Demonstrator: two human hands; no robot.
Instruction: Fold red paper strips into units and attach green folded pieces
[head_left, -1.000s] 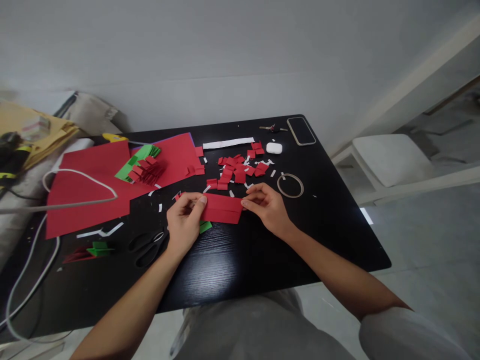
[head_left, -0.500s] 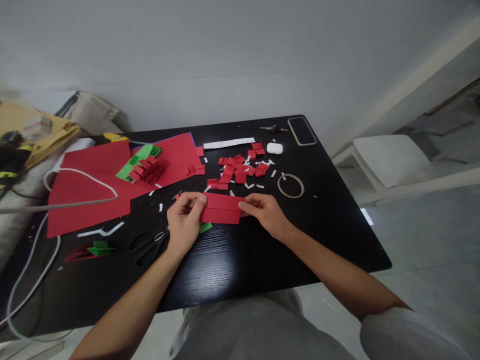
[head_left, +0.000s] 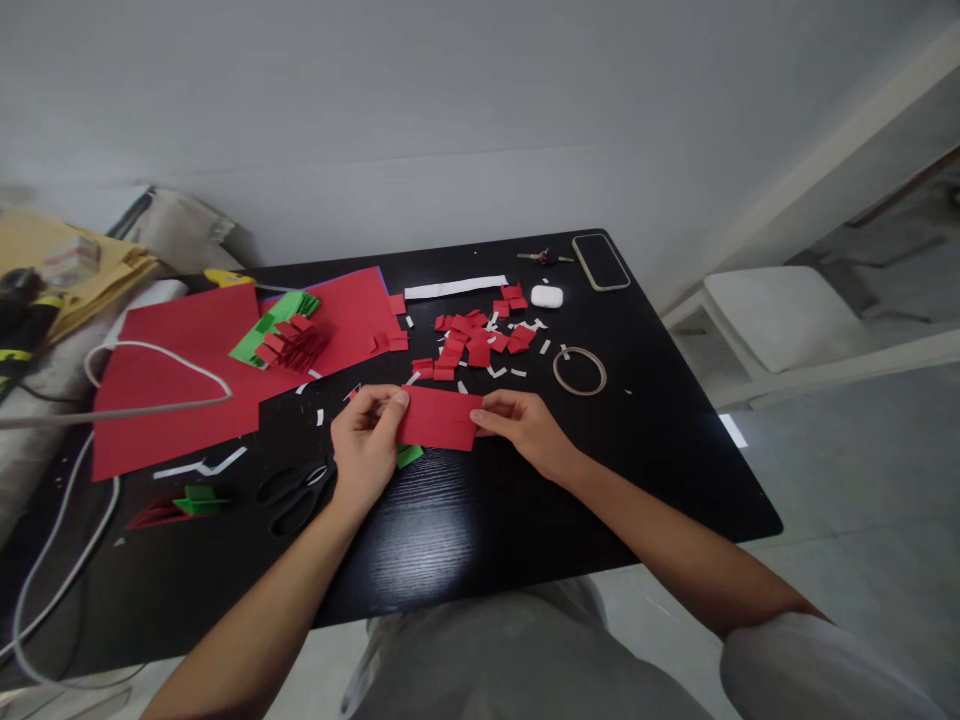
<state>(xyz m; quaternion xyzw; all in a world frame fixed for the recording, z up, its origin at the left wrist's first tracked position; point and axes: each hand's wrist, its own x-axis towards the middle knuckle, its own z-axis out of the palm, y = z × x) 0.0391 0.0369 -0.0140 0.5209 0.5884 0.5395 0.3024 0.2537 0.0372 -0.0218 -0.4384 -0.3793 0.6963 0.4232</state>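
Both our hands are at the near middle of the black counter (head_left: 600,500), holding a red paper rectangle (head_left: 441,416) between them, just above the surface. Left hand (head_left: 367,440): fingers clamped on the paper's left end, thumb on top. Right hand (head_left: 525,430): fingers clamped on the right end, thumb also on top.

Just beyond the rectangle we note a loose cluster of small folded red pieces (head_left: 478,350), with white paper scraps (head_left: 497,373) strewn among and around them. A long white strip (head_left: 455,288) lies on the far side of the cluster. To the right, a white rounded case (head_left: 547,297), a beige ring (head_left: 580,371) lying flat, keys (head_left: 545,257) near the far edge, and a phone (head_left: 601,262) at the far right corner.

Left of our left hand, black scissors (head_left: 295,497) rest on the counter, handles toward the left. Farther left, large red sheets (head_left: 176,380) lie flat; on them, a green folded paper stack (head_left: 274,325) with a red folded bundle (head_left: 291,342) against it. A yellow-handled tool (head_left: 227,277) lies at the sheets' far edge. At near left sits a small red and green folded piece (head_left: 196,500), and a white cable (head_left: 161,346) loops over the sheets.
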